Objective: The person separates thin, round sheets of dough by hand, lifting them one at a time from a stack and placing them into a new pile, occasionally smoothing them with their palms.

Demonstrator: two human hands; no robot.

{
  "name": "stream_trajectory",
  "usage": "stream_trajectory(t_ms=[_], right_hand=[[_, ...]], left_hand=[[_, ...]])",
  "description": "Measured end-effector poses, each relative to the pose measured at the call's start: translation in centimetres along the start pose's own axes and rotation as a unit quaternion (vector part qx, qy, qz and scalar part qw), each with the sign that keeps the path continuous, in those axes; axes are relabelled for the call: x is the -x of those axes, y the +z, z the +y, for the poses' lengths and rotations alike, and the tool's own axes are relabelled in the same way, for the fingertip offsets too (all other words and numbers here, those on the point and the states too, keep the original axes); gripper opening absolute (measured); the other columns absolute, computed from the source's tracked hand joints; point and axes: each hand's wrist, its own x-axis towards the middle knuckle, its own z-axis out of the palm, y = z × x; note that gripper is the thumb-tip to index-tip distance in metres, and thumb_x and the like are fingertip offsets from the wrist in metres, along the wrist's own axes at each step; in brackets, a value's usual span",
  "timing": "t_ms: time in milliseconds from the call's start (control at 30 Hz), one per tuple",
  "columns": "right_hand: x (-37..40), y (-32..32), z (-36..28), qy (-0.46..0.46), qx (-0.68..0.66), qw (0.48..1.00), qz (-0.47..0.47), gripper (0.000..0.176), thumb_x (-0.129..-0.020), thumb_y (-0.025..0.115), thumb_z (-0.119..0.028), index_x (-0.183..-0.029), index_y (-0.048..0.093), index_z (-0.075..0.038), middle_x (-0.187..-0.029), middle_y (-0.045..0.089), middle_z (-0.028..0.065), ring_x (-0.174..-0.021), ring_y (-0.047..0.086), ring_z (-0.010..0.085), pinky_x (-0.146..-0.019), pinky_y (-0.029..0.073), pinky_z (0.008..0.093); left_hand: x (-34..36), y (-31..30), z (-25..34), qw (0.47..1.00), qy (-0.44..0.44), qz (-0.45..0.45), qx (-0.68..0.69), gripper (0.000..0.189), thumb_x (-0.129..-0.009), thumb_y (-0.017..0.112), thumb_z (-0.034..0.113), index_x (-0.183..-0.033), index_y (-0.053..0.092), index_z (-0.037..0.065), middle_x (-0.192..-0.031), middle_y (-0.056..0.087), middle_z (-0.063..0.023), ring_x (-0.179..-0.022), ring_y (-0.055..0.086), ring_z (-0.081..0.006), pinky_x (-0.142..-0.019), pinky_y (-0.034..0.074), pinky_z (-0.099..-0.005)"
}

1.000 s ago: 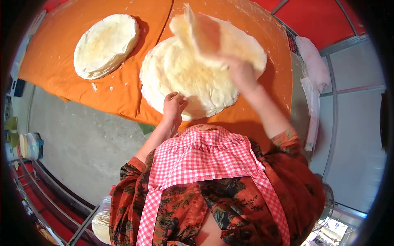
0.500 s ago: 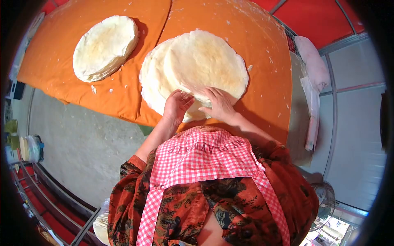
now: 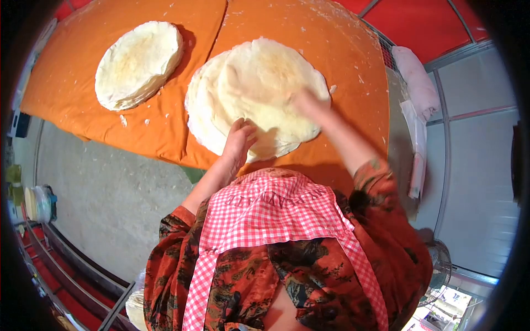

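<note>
Before me, a broad pile of thin, pale round flatbreads point(image 3: 270, 69) lies in overlapping layers, the top sheets shifted to the right of those below. At its near side is my left hand point(image 3: 241, 138), fingers curled together with the tips at a sheet's edge. My right hand point(image 3: 298, 105) is smeared by motion over the right part of the top flatbread, so its fingers do not show clearly. Sheet edges bunch and fold at the front of the pile, beside my left hand.
A neat stack of flatbreads point(image 3: 138, 66) stands at the left on the orange cloth point(image 3: 143, 132), which is dotted with crumbs. A white rolled bundle point(image 3: 417, 83) sits beyond the right edge. A fan point(image 3: 439, 270) stands at lower right, metal rails point(image 3: 83, 259) at lower left.
My right hand has left the front edge and moved up and right across the top flatbread. The front flap has come down. My left hand stays near the same spot.
</note>
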Motion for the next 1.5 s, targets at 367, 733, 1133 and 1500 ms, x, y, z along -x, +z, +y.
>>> stream_trajectory(t_ms=[367,733,1133,1500], right_hand=[[5.2,-3.1,-4.4,-0.275,0.211,0.911,0.223,0.033,-0.076,0.051,0.001,-0.101,0.069,-0.009,-0.095,0.067,0.0167,-0.083,0.066,0.0317,-0.07,0.052,0.0405],[5.8,4.7,1.8,-0.174,0.093,0.967,0.161,0.043,-0.069,0.047,0.007,-0.103,0.069,-0.01,-0.097,0.068,0.0143,-0.081,0.065,0.032,-0.072,0.052,0.0378],[6.3,8.3,-1.1,-0.211,0.147,0.951,0.172,0.03,-0.074,0.047,0.0,-0.098,0.063,-0.008,-0.089,0.064,0.0114,-0.084,0.063,0.0289,-0.07,0.05,0.0387],[12.1,3.6,-4.3,-0.211,0.105,0.946,0.221,0.03,-0.076,0.067,-0.013,-0.104,0.061,-0.002,-0.101,0.064,0.0103,-0.092,0.06,0.0291,-0.083,0.047,0.0367]], left_hand=[[-1.2,-1.5,-2.0,0.946,0.203,0.16,-0.194,0.059,-0.08,0.061,0.009,-0.132,0.039,-0.005,-0.122,0.051,-0.0168,-0.106,0.052,-0.024,-0.09,0.044,-0.0304],[-1.1,-1.2,0.3,0.993,0.064,0.096,0.014,0.056,-0.081,0.055,0.004,-0.131,0.032,-0.008,-0.1,0.053,-0.0085,-0.079,0.052,-0.0128,-0.068,0.044,-0.024],[-1.5,-1.0,0.2,0.991,0.061,0.107,0.049,0.03,-0.086,0.054,0.011,-0.111,0.044,-0.004,-0.094,0.052,-0.012,-0.082,0.054,-0.0222,-0.077,0.051,-0.0353],[-3.7,1.5,2.9,0.991,0.034,0.115,-0.063,0.038,-0.081,0.069,0.022,-0.101,0.049,-0.003,-0.083,0.056,-0.0125,-0.069,0.057,-0.0228,-0.061,0.048,-0.0351]])
